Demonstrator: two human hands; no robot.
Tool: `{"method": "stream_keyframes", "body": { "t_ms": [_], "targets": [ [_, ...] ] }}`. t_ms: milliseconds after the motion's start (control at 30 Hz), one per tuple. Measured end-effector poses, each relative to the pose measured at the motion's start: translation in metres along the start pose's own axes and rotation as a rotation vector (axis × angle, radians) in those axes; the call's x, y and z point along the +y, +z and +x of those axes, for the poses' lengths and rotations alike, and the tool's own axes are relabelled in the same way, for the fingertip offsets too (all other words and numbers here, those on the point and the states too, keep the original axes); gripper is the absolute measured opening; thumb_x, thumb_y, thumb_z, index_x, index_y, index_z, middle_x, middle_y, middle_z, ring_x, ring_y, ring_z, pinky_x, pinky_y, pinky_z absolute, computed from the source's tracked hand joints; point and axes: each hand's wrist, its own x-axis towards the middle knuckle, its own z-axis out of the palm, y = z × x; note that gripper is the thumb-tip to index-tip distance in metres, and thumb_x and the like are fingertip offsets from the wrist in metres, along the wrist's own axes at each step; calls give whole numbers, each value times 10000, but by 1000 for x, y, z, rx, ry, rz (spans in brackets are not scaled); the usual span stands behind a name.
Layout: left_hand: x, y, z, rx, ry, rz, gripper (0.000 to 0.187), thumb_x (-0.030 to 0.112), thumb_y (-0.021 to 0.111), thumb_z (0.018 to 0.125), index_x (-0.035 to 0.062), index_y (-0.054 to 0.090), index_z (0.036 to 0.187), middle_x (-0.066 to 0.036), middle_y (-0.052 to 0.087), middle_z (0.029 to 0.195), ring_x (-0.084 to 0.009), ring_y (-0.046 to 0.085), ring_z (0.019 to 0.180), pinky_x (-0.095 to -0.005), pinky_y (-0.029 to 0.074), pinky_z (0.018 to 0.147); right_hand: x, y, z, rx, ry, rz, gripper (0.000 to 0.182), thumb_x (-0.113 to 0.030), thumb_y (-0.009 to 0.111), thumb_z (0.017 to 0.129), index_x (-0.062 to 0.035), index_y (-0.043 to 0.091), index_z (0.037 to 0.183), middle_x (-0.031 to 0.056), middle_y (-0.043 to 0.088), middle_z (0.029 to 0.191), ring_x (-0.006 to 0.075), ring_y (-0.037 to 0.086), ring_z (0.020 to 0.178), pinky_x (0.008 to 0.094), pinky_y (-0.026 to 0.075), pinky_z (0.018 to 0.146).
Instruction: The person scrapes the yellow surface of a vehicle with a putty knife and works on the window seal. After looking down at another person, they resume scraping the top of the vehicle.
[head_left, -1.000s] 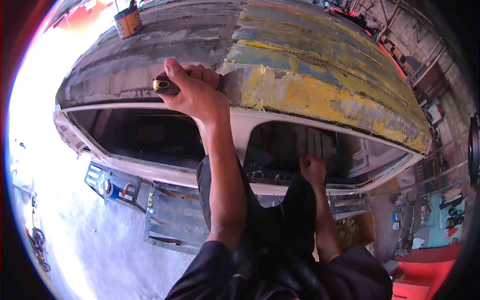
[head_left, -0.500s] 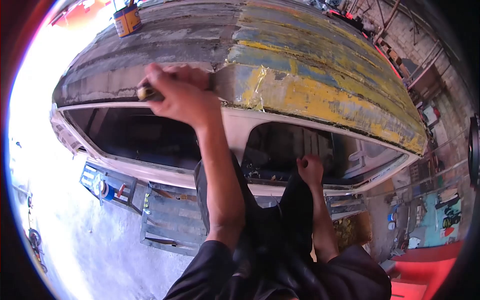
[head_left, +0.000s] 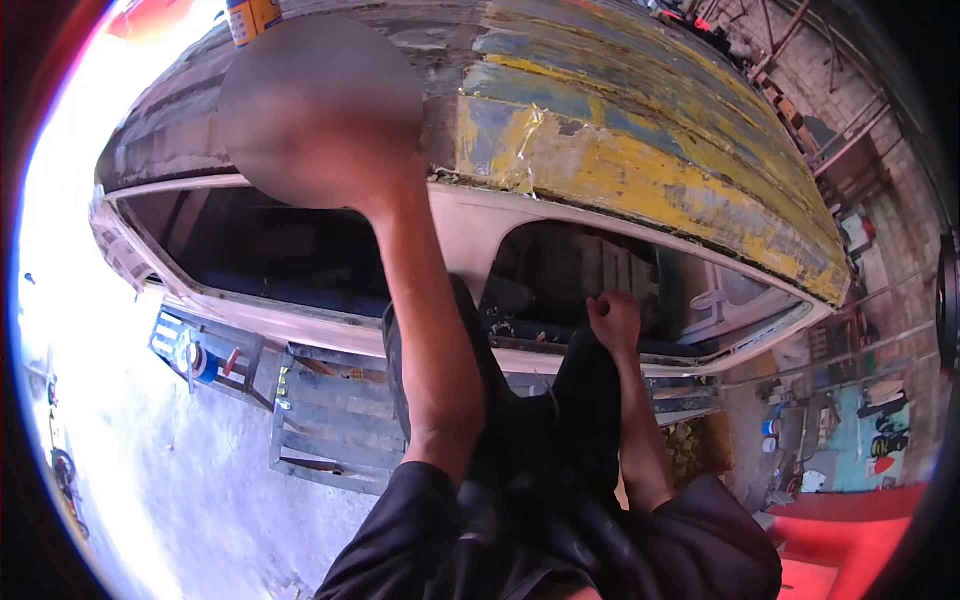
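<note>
My left hand (head_left: 350, 165) is over the bare grey-brown side of a vehicle roof (head_left: 450, 115), above the side window. A round blur covers its fingers and whatever may be in them. To its right the roof carries worn yellow and blue-grey paint (head_left: 640, 180), with a pale flaking streak (head_left: 527, 150). My right hand (head_left: 614, 320) is loosely closed beside my right knee, in front of the rear window opening (head_left: 560, 290). Nothing shows between its curled fingers.
A yellow-and-blue can (head_left: 253, 18) stands on the roof's far left part. Below the vehicle are a slatted grey bench (head_left: 330, 420) and a blue-and-white tub (head_left: 203, 365). A brick wall (head_left: 850, 110) and a red surface (head_left: 850, 540) lie to the right.
Half a second ago my left hand was closed round the handle of a scraper against the roof. It has since moved slightly left and up. The view has shifted; my right hand stays by my knee.
</note>
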Motion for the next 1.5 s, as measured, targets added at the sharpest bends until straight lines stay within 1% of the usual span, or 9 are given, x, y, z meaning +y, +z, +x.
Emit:
{"method": "stream_keyframes", "body": {
  "t_ms": [433, 567, 700, 733, 833, 967, 1033, 1300, 1500],
  "targets": [
    [-20, 21, -28, 4, 51, 158, 330, 231, 604, 994, 110, 422, 747, 20, 391, 526, -93, 302, 389, -292, 228, 365, -6, -2, -7, -88, 65, -4, 295, -245, 770, 844, -65, 608, 675, 139, 626, 784, 385, 626, 864, 512, 508, 740],
    [-5, 6, -2, 55, -95, 24, 305, 219, 561, 1029, 104, 424, 782, 7, 395, 530, -97, 326, 400, -282, 262, 385, -4, -3, 0, -53, 43, -36, 287, -240, 762, 849, -56, 611, 688, 143, 627, 778, 386, 627, 873, 504, 515, 744],
    [-42, -1, -20, -25, 85, 123, 236, 232, 609, 1013, 86, 461, 902, -9, 465, 610, -82, 387, 432, -281, 285, 368, -3, -2, -9, -77, 67, -29, 272, -239, 758, 851, -63, 613, 702, 141, 627, 784, 377, 630, 874, 490, 519, 739],
    [-43, 7, -29, -9, -71, 67, 228, 237, 616, 1007, 84, 481, 906, -4, 474, 613, -83, 393, 431, -274, 296, 367, -3, 1, -8, -66, 39, -38, 263, -239, 762, 845, -70, 614, 708, 136, 627, 784, 368, 631, 864, 482, 517, 729],
    [-18, 21, -20, 93, 21, 134, 217, 232, 612, 1009, 78, 487, 920, -2, 473, 616, -81, 396, 432, -271, 299, 364, -2, -4, -1, -46, 18, -37, 259, -241, 768, 839, -77, 615, 710, 130, 633, 789, 362, 634, 864, 480, 516, 732],
    [-24, 12, -19, 54, 51, 134, 232, 229, 608, 1013, 86, 471, 892, 2, 458, 587, -85, 374, 418, -267, 271, 376, -7, -9, -6, -75, 122, -15, 269, -232, 774, 835, -73, 605, 698, 133, 629, 796, 366, 629, 877, 483, 518, 756],
    [-33, 16, -33, -36, -99, 46, 221, 212, 620, 1012, 96, 473, 895, -3, 481, 616, -81, 391, 436, -273, 278, 374, -3, -4, -9, -34, 31, -31, 269, -223, 776, 833, -72, 602, 694, 130, 623, 792, 367, 626, 871, 482, 520, 754],
    [-28, 17, -22, 29, 32, 192, 279, 192, 612, 990, 95, 408, 827, -10, 408, 558, -99, 336, 411, -295, 253, 358, -4, -6, -10, -10, 47, 0, 259, -222, 764, 847, -67, 610, 707, 138, 629, 822, 376, 626, 907, 496, 518, 787],
    [-10, 22, -1, -62, -131, 81, 244, 189, 611, 991, 114, 422, 856, -2, 400, 547, -114, 361, 419, -296, 269, 363, 2, -9, -2, -54, 27, -10, 267, -228, 760, 849, -69, 607, 698, 134, 624, 827, 370, 625, 919, 489, 524, 785]
  ]
}}
